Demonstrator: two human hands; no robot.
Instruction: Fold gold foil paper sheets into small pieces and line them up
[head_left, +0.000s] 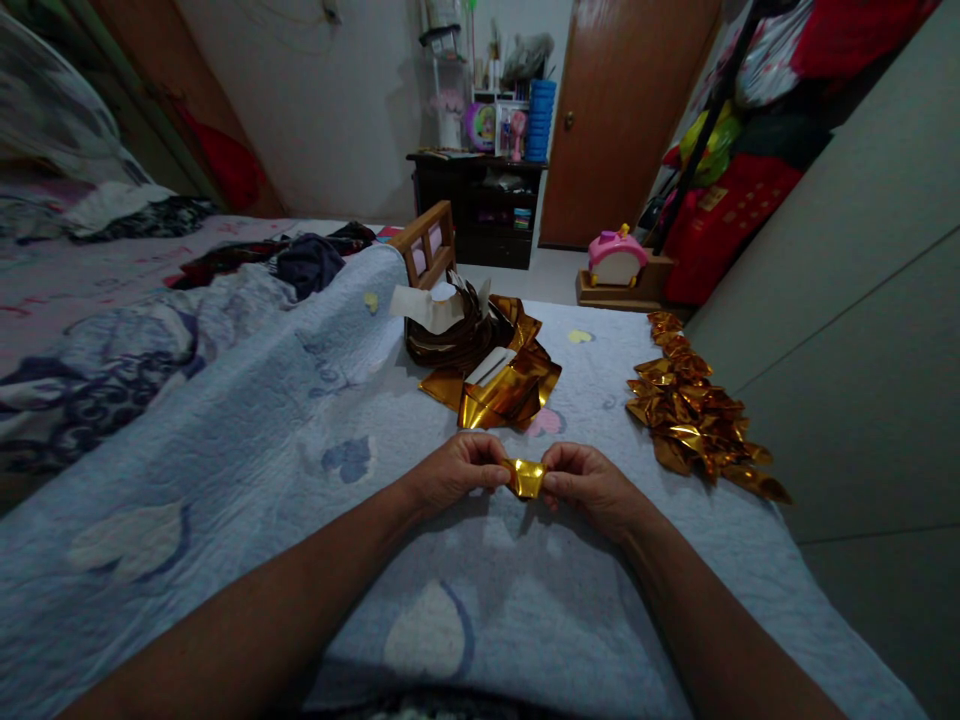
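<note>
Gold and shiny: apparently at the shaping of a small folded foil piece (528, 478), pinched at opposite ends by bare left hand (465, 465) and bare right hand (591, 486), over the pale-blue heart-patterned quilt (555, 620). Probably calls next for gentle, even tension without tearing.

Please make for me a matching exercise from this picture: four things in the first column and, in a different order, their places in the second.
Column one
1. small gold foil piece
2. heap of gold foil pieces
3. pink toy
4. blue ridged object

Column two
A. on the dark cabinet
B. along the right side of the quilt
C. at a low wooden board
D. between the left hand and the right hand

Right pairs: 1-D, 2-B, 3-C, 4-A
</note>
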